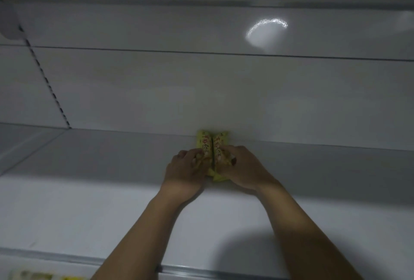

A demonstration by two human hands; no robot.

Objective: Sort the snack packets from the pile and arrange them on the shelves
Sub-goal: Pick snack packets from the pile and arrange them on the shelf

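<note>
A dim view looks down onto a white metal shelf (89,190) with a pale white back panel (156,89) behind it. Just past the centre of the view, toward 5 o'clock, two small yellow plastic snack packets with red lettering lie flat, side by side and touching along their long edges. Their far ends point to 12 o'clock and sit against the foot of the back panel.

The left hand (186,167) comes in from 6 o'clock, and its grip is curled over the near half of the left yellow packet (203,142). The right hand (242,167) comes in from 5 o'clock, its fingers and thumb likewise curled down onto the right yellow packet (220,142). Both bare forearms stretch across the shelf.

At 10 o'clock a dark slotted upright strip (44,73) runs down the back panel. At 1 o'clock a bright patch of reflected light (265,31) shines on the panel. At 7 o'clock, below the shelf's front edge, blurred yellow and white packaging (33,276) shows.
</note>
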